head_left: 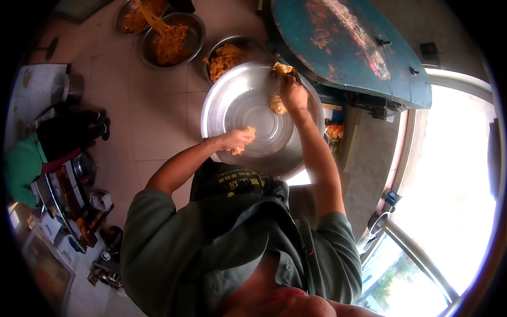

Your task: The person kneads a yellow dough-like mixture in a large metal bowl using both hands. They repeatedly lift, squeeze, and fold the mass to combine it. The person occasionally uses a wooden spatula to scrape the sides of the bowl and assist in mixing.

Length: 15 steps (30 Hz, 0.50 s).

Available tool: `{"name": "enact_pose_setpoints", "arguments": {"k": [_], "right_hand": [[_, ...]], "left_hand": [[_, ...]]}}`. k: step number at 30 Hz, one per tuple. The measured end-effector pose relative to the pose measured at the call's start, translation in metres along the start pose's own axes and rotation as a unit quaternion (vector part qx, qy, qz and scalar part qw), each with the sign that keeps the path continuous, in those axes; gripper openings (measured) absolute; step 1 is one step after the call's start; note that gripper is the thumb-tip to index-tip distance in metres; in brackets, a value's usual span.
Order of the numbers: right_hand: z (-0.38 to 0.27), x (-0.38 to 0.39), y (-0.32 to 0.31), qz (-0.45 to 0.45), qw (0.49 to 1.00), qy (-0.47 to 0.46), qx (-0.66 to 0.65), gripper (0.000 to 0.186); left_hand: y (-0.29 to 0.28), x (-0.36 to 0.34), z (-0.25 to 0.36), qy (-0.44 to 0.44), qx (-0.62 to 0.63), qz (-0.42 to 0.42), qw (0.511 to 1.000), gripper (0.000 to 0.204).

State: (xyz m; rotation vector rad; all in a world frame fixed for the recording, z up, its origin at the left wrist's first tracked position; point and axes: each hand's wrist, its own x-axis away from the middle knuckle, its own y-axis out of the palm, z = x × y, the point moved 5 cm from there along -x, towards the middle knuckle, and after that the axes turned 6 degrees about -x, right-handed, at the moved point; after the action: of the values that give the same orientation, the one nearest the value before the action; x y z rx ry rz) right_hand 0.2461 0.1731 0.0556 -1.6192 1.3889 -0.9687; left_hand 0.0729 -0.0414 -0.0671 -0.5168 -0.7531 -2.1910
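A large, wide metal basin (224, 95) sits in front of me. Over its near left part, my left hand (238, 139) is closed round a pale orange clump (250, 130), which pokes out on both sides of the fingers. My right hand (294, 96) is at the far right rim, its fingers bent and closed on a yellowish lumpy piece. One part of that yellowish piece (278, 104) hangs inside the basin, while another shows beyond the fingers at the rim. Exactly what either clump is cannot be made out; the grip of the right hand is partly hidden.
Beyond the basin, three metal bowls (199, 39) hold orange strips (224, 61). A worn teal machine cover (317, 42) overhangs the far right. To the left, a person in a green top (24, 166) is beside a cluttered table. A bright window (449, 174) lies at the right.
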Motion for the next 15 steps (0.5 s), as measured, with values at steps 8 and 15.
{"name": "enact_pose_setpoints", "arguments": {"k": [8,15], "right_hand": [[-0.019,0.008,-0.008,-0.025,0.999,-0.010,-0.031,0.037],[-0.010,0.026,-0.025,0.050,0.996,-0.052,-0.051,0.033]], "left_hand": [[0.002,0.017,0.037,0.125,-0.116,0.129,0.977,0.028],[0.013,0.013,0.012,0.057,0.095,0.009,0.994,0.038]]}}
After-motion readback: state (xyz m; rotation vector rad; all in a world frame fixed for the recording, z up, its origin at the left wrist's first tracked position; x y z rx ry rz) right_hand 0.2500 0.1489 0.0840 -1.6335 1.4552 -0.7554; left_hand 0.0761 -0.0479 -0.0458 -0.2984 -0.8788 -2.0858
